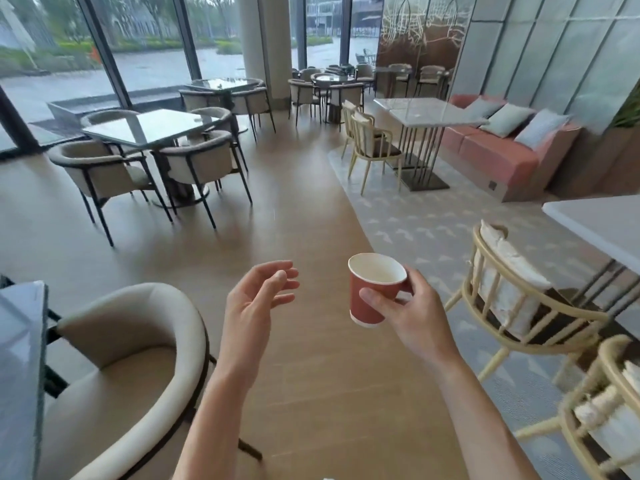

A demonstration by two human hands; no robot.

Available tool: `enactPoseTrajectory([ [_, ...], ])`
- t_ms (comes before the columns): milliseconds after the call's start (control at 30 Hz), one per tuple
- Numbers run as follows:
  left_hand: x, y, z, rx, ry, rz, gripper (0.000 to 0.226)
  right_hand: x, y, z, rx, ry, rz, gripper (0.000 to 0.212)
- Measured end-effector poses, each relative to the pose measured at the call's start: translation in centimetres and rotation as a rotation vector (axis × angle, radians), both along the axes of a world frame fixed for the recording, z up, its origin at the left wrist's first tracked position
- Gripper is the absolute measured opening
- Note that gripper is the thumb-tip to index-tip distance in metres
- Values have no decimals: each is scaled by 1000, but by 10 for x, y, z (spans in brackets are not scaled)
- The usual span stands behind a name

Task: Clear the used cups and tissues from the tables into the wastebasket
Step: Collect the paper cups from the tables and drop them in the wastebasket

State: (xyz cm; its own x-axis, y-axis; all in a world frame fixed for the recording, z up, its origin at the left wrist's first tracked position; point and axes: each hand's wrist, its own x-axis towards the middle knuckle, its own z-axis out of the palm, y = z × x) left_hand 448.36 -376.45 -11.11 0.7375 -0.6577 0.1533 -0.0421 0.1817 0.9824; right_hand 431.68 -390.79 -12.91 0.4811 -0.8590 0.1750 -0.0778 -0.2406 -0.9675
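Note:
My right hand (pixel 408 317) grips a red paper cup (pixel 369 289) with a white inside, thumb on the near side and fingers round the far side. The cup is held upright above the wooden floor and looks empty. My left hand (pixel 258 297) hovers to the left of the cup, palm turned inward, fingers loosely spread and holding nothing. No wastebasket or tissue shows in the head view.
A cream armchair (pixel 138 368) and a glass table edge (pixel 20 358) stand close at the left. Wooden chairs (pixel 512 289) and a white table (pixel 602 223) are at the right. More tables (pixel 152 128), chairs and a pink sofa (pixel 502 150) lie ahead along the wooden aisle.

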Motion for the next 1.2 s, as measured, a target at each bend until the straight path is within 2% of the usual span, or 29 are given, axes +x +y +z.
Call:
enactPoseTrajectory([
  [267, 172, -154, 56, -44, -95, 66, 21, 189, -166, 54, -85, -35, 88, 45],
  [700, 414, -356, 21, -57, 19, 92, 23, 437, -362, 35, -71, 28, 116, 54],
  [933, 566, -474, 36, -41, 29, 36, 23, 570, -471, 58, -69, 42, 54, 46],
  [1200, 688, -605, 33, -9, 22, -2, 24, 690, -596, 46, -51, 35, 10, 41],
])
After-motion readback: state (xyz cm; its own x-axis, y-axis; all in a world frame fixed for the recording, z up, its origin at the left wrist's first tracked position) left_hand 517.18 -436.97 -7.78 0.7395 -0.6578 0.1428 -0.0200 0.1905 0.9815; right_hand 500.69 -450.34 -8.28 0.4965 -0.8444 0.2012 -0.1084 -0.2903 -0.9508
